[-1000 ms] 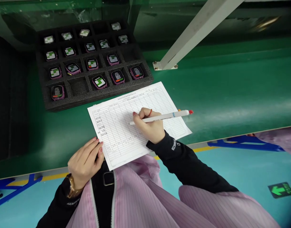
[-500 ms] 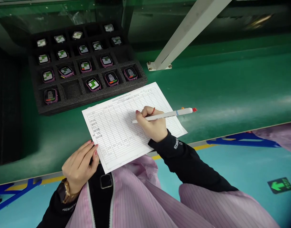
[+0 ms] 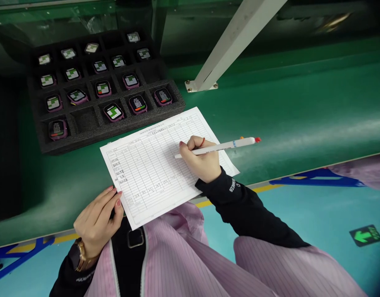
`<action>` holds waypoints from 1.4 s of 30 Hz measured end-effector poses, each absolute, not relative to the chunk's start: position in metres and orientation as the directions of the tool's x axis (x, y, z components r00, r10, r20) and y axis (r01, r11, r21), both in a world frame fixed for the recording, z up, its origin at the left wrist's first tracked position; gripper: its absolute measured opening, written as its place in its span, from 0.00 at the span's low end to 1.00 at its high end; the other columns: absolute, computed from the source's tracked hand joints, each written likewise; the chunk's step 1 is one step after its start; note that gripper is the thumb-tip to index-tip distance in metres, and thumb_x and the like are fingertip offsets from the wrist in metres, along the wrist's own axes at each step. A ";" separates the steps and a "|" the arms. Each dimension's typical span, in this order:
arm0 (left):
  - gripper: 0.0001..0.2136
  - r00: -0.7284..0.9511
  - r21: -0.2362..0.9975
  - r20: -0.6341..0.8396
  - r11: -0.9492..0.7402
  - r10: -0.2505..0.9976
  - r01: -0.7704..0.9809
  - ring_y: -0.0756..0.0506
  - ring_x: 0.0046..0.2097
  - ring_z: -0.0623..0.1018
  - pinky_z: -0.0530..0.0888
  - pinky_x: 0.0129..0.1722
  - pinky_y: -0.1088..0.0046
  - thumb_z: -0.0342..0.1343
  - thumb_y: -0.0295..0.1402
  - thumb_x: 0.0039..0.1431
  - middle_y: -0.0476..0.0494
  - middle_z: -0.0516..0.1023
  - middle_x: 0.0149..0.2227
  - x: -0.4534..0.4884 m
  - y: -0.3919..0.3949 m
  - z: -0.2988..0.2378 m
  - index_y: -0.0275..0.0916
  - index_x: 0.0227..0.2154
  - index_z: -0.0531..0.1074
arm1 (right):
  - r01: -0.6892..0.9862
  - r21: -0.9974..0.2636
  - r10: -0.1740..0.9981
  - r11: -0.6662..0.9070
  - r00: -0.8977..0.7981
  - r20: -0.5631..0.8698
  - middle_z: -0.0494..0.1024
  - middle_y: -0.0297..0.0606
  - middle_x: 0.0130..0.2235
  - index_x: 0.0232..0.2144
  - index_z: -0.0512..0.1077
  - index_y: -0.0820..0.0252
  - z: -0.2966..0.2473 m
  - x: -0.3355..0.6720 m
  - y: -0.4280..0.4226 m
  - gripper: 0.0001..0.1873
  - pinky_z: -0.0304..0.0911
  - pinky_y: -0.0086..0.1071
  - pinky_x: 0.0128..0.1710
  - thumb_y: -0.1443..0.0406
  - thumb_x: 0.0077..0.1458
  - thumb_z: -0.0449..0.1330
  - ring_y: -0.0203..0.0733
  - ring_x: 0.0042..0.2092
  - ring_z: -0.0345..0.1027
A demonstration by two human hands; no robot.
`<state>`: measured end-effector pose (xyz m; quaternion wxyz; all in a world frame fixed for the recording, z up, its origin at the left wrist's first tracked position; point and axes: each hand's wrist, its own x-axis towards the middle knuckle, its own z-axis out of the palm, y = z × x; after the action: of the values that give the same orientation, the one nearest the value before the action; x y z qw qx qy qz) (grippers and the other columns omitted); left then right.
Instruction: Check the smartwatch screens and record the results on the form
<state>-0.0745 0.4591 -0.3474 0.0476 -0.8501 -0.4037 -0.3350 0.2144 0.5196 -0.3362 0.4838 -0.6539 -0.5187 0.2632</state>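
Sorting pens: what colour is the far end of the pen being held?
Red, on a white pen in the right hand; head view.

white pen [image 3: 219, 147] | red cap | tip on gridded form [image 3: 153, 165]

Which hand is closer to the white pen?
Right. The right hand holds the pen; the left hand rests at the near left corner of the paper, away from the pen.
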 end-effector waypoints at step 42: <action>0.15 0.412 0.873 -0.008 -0.195 0.911 0.448 0.45 0.34 0.85 0.83 0.29 0.76 0.50 0.26 0.69 0.43 0.85 0.38 -0.109 0.450 -0.312 0.44 0.39 0.83 | 0.311 -0.948 0.805 -0.063 0.577 0.136 0.77 0.37 0.26 0.34 0.69 0.56 -0.329 0.244 0.520 0.27 0.63 0.32 0.25 0.38 0.55 0.58 0.40 0.24 0.68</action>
<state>-0.1088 0.4501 -0.3124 -0.4269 -0.7237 -0.4694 -0.2713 0.2438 0.5196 -0.3290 0.5538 -0.6942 -0.4021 0.2230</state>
